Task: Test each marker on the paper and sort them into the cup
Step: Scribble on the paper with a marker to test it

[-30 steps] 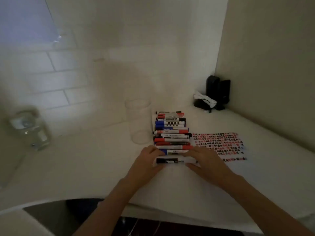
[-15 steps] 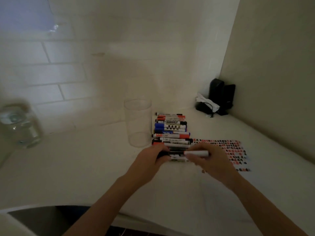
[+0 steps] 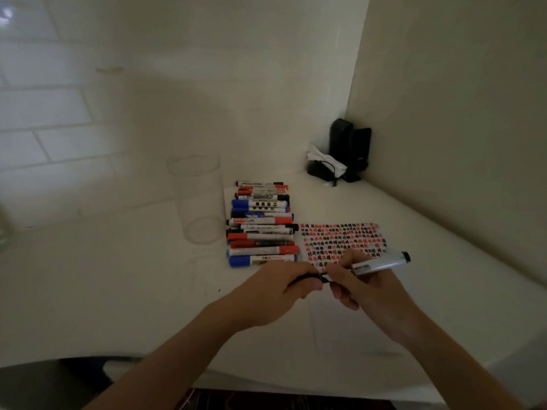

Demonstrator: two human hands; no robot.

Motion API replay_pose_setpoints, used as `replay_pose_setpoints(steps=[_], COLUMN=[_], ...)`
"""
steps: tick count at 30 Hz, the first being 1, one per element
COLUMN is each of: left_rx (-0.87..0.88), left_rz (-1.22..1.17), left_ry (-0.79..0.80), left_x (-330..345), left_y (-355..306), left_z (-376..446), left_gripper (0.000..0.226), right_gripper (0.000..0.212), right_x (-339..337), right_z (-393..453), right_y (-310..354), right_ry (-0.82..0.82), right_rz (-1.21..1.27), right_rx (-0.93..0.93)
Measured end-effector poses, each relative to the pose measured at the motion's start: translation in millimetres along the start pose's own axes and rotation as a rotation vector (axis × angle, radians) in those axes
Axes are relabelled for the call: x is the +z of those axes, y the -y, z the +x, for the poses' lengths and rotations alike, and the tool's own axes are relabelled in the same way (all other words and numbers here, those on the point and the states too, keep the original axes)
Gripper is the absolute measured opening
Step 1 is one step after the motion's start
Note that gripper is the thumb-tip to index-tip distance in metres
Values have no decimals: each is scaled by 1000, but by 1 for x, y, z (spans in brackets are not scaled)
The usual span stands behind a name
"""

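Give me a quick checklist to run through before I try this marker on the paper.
1. Marker held: ok, right hand grips its barrel.
2. Cap off: cannot tell, left hand holds the black cap end right at the barrel.
3. Paper within reach: ok, it lies just beyond both hands.
4. Free space on the paper: ok, its near part is bare.
5. Cup ready: ok, upright left of the marker row, nothing seen inside.
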State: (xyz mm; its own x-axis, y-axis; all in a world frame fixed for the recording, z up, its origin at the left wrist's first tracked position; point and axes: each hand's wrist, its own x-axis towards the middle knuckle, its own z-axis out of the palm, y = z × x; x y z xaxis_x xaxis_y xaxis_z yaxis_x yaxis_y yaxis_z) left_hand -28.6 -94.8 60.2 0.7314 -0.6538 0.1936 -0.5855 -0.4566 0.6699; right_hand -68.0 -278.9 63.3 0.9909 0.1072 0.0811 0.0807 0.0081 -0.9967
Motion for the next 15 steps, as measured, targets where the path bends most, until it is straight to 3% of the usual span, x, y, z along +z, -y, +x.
replay_pose_setpoints(steps=[4, 8, 10, 12, 13, 15], left_rx=[-28, -45, -81, -103, -99, -75], left_rz=[-23, -8, 11, 33, 61, 153], left_ry=[125, -48, -111, -169, -185, -162], left_x=[-1, 8, 10, 7, 3, -4], left_y=[5, 16, 23, 34, 38, 43], left_z=[5, 10, 7, 0, -3, -4], left_gripper=[15, 12, 11, 11, 13, 18], right_gripper=[21, 11, 30, 54, 53, 36], right_x=[-3, 8, 4, -13, -23, -35], right_z=[-3, 5, 7, 10, 11, 13], right_y=[-5, -11, -14, -12, -8, 2], right_ry=[-2, -64, -39, -125, -198, -255], right_rz=[-13, 2, 19, 46, -21, -449], right_rx=[6, 8, 85, 95, 43, -93])
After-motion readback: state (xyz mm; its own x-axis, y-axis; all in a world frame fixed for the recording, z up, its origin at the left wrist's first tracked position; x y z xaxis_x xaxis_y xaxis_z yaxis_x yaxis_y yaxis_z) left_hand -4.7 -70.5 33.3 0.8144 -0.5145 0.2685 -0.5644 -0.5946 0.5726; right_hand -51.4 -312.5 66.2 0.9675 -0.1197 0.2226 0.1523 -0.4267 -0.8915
